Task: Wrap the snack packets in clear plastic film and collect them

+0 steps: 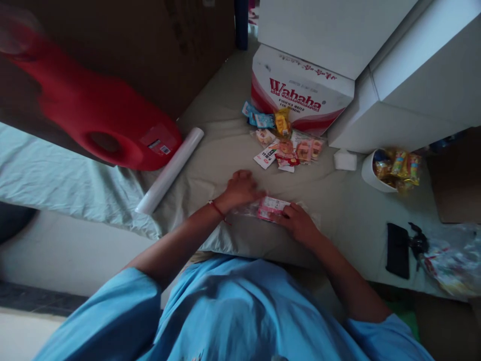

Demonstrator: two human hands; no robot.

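Observation:
A pink-and-white printed packet (271, 207) lies on the cloth in front of me, with clear plastic film (246, 209) spread around it. The fingers of my right hand (298, 223) are bent over the packet's right part and hold it. My left hand (243, 189), with a red cord at the wrist, is just left of the packet, over the film. Its fingers look partly curled but are blurred, so whether they grip the film cannot be made out. Beyond both hands sits a pile of small wrapped snacks (286, 145) in blue, yellow, red and clear wrappers.
A white roll (169, 170) lies at left beside a large red jug (112, 115). A Wahaha carton (300, 93) stands behind the snacks. To the right are a white cup (372, 175) of wrapped snacks, a black phone-like slab (397, 249) and a clear plastic bag (454, 260).

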